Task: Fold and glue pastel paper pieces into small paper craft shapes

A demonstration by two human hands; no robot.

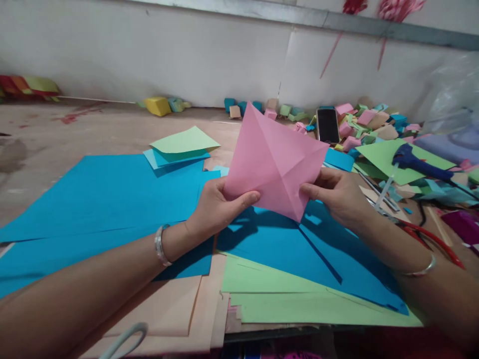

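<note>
A pink square of paper [258,159] with crossing diagonal creases is held up above the table. My left hand [220,204] grips its lower left edge, thumb on the front and fingers hidden behind. At the right edge, my right hand [335,192] pinches the paper between thumb and fingers. Beneath it lies a large blue sheet [359,264] with a thin dark strip on it, over light green sheets [292,304]. More blue sheets [123,189] spread to the left, with a small stack of green and blue squares [185,142] at their far edge.
A glue gun [422,162] rests on green paper at the right, near red-handled pliers [434,237]. Behind are a phone [328,125] and a heap of folded paper pieces [374,119]. A yellow paper cube [157,105] stands by the wall. A white loop [129,339] shows at the front.
</note>
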